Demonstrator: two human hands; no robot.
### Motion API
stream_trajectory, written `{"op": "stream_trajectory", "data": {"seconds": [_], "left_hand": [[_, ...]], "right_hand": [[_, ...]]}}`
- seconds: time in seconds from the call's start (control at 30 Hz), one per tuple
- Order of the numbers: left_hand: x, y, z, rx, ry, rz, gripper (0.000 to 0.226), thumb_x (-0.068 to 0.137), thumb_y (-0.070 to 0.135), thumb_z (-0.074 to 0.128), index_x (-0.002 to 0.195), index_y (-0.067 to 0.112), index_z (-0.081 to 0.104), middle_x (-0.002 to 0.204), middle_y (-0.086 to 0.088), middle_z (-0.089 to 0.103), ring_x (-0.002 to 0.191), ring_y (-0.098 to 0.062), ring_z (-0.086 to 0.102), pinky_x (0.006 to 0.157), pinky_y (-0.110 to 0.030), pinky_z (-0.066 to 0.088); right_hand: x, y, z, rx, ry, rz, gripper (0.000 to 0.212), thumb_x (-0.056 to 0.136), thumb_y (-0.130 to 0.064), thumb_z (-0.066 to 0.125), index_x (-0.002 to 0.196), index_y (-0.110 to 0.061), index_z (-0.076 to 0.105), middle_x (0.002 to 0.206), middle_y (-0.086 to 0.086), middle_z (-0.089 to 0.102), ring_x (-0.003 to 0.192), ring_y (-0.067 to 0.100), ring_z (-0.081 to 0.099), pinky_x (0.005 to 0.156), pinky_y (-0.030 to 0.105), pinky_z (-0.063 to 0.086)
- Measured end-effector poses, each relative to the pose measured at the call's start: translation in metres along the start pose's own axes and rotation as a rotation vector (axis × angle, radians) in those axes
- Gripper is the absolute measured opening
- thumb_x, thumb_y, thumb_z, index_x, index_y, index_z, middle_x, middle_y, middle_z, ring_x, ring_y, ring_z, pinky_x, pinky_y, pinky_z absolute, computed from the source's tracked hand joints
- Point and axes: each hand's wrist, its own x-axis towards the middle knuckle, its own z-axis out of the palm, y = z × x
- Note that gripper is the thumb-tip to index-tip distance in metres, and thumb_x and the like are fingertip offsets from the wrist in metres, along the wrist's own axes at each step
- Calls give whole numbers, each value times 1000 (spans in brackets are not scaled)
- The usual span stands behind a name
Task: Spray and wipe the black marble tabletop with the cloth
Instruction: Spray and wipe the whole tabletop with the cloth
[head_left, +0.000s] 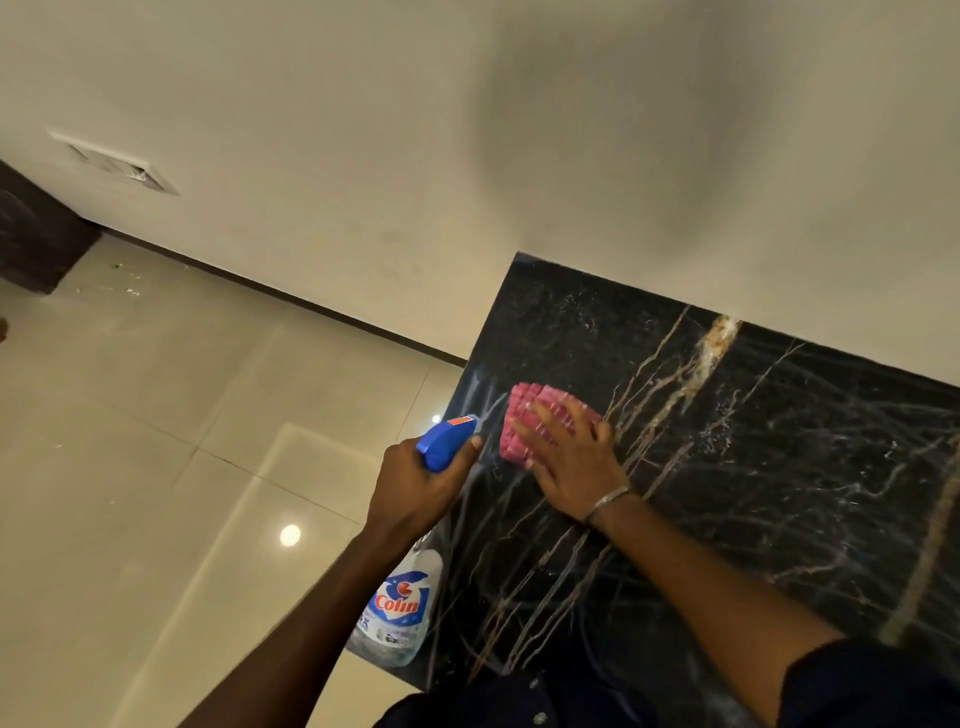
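The black marble tabletop (737, 467) with gold and white veins fills the lower right and butts against the wall. My right hand (569, 457) lies flat, fingers spread, on a folded pink cloth (524, 410) near the tabletop's left edge. My left hand (415, 488) grips the neck of a clear spray bottle (400, 608) with a blue trigger head (447, 441); the nozzle points toward the cloth. The bottle hangs over the table's left edge. Wet streaks show on the marble left of the cloth.
A cream wall (571, 156) rises directly behind the tabletop. Glossy beige floor tiles (156, 467) spread to the left, with a dark skirting line along the wall. A dark wooden piece (36, 239) stands at the far left, and a wall vent (119, 166) sits above it.
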Motion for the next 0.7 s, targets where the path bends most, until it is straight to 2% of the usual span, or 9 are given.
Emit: {"op": "stream_trajectory", "data": {"seconds": [0.07,0.17,0.33,0.47,0.57,0.7], "left_hand": [[0,-1,1,-3,7,-5,25,90,34,63,76,14,61,49,10,45,43,-3,47,48,-9,38],[0,-3,-2,-26,5,-18,25,89,37,63,79,14,63,49,10,47,43,-4,47,49,-11,40],[1,-7,-12,-31,9,-25,25,90,36,64,83,13,67,51,10,50,45,-3,49,50,-11,41],[-2,-8,-19,-41,30,-37,24,90,35,64,71,21,60,46,13,47,44,-4,46,49,-10,36],[-2,-8,-22,-50,42,-42,29,89,37,65,65,24,56,43,15,46,43,-5,43,48,-11,34],[-2,-10,-20,-57,15,-42,20,89,33,65,71,27,59,46,16,52,43,-3,46,48,-10,37]], "right_hand": [[-9,-4,7,-12,-22,-110,59,93,-52,36,149,-44,23,155,1,33,139,38,31,98,59,38],[2,18,0,-31,-55,-199,55,95,-56,30,149,-49,20,157,-4,30,140,34,27,96,53,36],[68,32,-25,58,-45,114,55,98,-54,30,150,-50,12,163,-6,9,145,35,8,107,57,24],[89,18,-32,50,-30,193,58,96,-52,37,151,-44,18,161,1,15,142,40,13,106,59,28],[65,-12,-12,-5,-4,22,60,95,-51,39,150,-46,15,159,4,19,141,41,19,104,58,30],[45,-27,0,-32,-25,-281,60,91,-53,42,147,-47,21,156,3,28,138,39,27,99,59,34]]}}
